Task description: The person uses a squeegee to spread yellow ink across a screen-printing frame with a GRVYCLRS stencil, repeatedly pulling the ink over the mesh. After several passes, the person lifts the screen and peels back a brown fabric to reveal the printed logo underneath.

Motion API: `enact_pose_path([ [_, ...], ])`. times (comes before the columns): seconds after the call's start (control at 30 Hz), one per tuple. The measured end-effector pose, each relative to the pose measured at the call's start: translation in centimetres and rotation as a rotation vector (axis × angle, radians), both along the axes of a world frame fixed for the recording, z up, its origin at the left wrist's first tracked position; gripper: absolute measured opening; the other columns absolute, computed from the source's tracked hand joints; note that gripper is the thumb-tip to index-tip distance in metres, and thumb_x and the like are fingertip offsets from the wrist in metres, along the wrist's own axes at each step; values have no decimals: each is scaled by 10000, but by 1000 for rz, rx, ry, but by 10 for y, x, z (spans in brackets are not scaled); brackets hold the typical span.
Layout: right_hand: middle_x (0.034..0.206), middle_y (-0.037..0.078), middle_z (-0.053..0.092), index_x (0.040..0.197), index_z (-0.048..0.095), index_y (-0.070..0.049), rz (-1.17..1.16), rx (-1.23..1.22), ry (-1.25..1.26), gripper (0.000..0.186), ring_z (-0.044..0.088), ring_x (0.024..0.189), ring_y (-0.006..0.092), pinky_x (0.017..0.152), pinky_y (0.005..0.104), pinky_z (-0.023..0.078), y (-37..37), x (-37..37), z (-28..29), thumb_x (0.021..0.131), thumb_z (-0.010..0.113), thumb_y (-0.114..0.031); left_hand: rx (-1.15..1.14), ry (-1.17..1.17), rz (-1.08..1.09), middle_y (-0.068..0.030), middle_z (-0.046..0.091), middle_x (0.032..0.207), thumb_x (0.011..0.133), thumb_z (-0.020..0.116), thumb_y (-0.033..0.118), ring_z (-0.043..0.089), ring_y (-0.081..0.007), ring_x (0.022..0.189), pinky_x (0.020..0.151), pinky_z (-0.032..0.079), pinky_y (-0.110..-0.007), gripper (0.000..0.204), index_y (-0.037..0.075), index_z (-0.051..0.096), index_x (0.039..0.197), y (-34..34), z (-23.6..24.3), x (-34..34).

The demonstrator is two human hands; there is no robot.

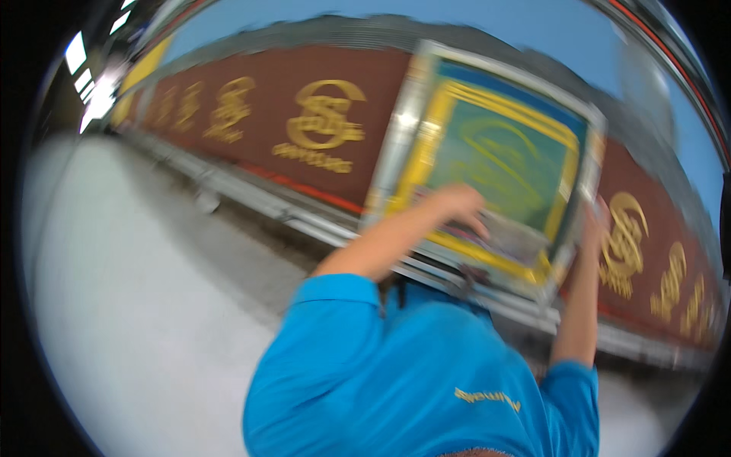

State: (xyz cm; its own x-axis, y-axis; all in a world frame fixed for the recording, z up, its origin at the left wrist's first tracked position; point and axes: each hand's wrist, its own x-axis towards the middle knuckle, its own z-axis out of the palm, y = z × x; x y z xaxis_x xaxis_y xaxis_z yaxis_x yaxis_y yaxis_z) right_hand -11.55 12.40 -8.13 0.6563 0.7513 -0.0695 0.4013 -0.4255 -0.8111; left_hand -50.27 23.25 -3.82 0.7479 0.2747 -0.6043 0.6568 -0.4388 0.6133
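Note:
A screen-printing frame (pixel 403 122) with silvery metal sides lies tilted across the long table in front of me. Yellow tape borders its green mesh (pixel 499 164), which carries a faint yellow design. My left hand (pixel 459 207) is over the lower left of the mesh, fingers curled downward. Beneath and beside it runs a blurred greyish, reddish band (pixel 518 234); whether my fingers grip something there is hard to make out. At the frame's right side my right hand (pixel 598 221) is closed around the metal edge, its fingers partly hidden and smeared.
Brown fabric (pixel 266 99) printed with repeated gold emblems stretches along the table on both sides of the frame. A metal rail (pixel 259 209) follows the table's near edge. Pale floor (pixel 137 305) lies to the left. Blue surface (pixel 365 11) shows beyond the fabric.

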Motion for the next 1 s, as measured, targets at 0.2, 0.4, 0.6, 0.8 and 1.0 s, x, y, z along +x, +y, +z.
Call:
enact_pose_path([
  [0.2, 1107, 131, 760, 1310, 668, -178, -122, -131, -189, 466, 732, 1014, 301, 897, 403, 550, 41, 43, -22, 914, 743, -414, 232, 170, 9, -197, 750, 1101, 759, 745, 766, 706, -383, 1058, 882, 552, -482, 790, 88, 764, 1163, 89, 40, 86],
  [0.4, 1055, 116, 767, 1322, 662, -191, -162, -169, -169, 477, 742, 956, 267, 863, 406, 558, 57, 53, -29, 917, 743, -430, 780, -78, 41, -99, 717, 1045, 870, 685, 678, 693, -311, 1043, 822, 568, -474, 598, 136, 730, 1120, 216, 19, 142],
  [0.6, 1079, 137, 748, 1320, 665, -186, -169, -28, -158, 508, 724, 971, 278, 866, 422, 565, 83, 89, -59, 891, 779, -432, 789, -84, -24, -77, 694, 1059, 943, 685, 514, 677, -310, 1055, 825, 557, -473, 419, 154, 706, 1158, 287, -6, 197],
  [0.8, 1356, 185, 591, 1322, 653, -85, 100, 202, -705, 738, 558, 1259, 380, 1076, 470, 435, 177, 111, 10, 760, 870, -510, 691, -17, 2, -170, 727, 1062, 876, 780, 333, 678, -389, 1039, 859, 535, -498, 406, 72, 745, 1185, 323, -8, 168],
  [1.0, 1054, 103, 731, 1066, 746, -85, 708, -355, -692, 425, 668, 1111, 304, 954, 436, 513, 262, 118, 8, 808, 841, -409, 795, -23, -60, -175, 739, 1075, 916, 751, 335, 685, -396, 1038, 875, 548, -488, 402, 119, 736, 1255, 310, -7, 180],
])
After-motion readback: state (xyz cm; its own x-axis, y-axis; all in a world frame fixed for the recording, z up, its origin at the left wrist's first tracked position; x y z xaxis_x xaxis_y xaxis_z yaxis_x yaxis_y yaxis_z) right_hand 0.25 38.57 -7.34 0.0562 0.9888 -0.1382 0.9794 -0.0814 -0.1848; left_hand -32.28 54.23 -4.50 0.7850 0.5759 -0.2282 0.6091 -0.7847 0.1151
